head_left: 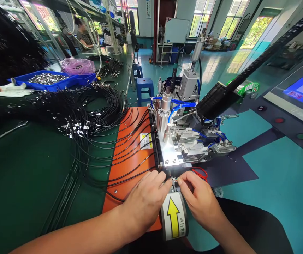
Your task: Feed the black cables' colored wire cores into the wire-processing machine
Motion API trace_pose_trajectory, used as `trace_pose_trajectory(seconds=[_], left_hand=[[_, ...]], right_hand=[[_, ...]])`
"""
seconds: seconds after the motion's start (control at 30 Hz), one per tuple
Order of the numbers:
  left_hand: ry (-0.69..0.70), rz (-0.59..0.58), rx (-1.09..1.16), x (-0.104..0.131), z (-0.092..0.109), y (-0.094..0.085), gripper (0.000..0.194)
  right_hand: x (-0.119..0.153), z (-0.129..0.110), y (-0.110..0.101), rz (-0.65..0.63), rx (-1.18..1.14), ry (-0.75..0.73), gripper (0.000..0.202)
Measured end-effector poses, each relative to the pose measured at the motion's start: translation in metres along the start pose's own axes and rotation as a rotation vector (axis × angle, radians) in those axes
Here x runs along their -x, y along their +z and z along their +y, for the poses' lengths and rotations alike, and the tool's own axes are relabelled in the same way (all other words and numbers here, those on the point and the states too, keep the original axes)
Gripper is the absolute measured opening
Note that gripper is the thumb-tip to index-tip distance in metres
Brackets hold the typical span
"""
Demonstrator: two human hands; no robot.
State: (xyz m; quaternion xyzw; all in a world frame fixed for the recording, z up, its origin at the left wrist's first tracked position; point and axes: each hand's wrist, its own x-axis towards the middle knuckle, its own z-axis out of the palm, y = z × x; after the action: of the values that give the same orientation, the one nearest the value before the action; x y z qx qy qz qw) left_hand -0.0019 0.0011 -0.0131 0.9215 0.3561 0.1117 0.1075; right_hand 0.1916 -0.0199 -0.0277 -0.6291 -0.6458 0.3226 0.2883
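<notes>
My left hand (148, 194) reaches over the orange plate (130, 141) to the front of the machine (171, 151), its thumb and forefinger closed in a pinch. A black cable (114, 197) runs beneath it, and the cable's end seems to lie in that pinch. Facing it, my right hand (200, 195) pinches at the same spot; its fingertips hide what they hold. Between the fingertips show small, thin wire ends (174, 180), too tiny to make out fully. Just below sits a rounded guide with a yellow arrow label (174, 217).
Black cables (106, 109) with metal ends lie coiled on the green table (29, 169). Blue trays (53, 84) of small metal parts stand behind. Red-handled scissors (200, 173) lie beside my right hand. A control panel (297, 113) is at right; a person (84, 35) sits far left.
</notes>
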Motion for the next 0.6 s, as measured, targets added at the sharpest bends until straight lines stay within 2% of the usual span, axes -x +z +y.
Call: trace_pose_trajectory(seconds=[0.17, 0.33, 0.6], left_hand=[[0.013, 0.008, -0.028, -0.0004, -0.0006, 0.0019, 0.032], [0.013, 0.007, -0.036, -0.0004, -0.0002, 0.001, 0.03], [0.017, 0.011, -0.058, -0.0004, 0.0005, 0.0008, 0.03]], right_hand=[[-0.0018, 0.0088, -0.0058, 0.017, -0.016, -0.034, 0.022], [-0.0067, 0.0038, -0.0087, -0.045, -0.088, -0.132, 0.025], [-0.0063, 0.0016, -0.0081, 0.021, -0.068, -0.102, 0.019]])
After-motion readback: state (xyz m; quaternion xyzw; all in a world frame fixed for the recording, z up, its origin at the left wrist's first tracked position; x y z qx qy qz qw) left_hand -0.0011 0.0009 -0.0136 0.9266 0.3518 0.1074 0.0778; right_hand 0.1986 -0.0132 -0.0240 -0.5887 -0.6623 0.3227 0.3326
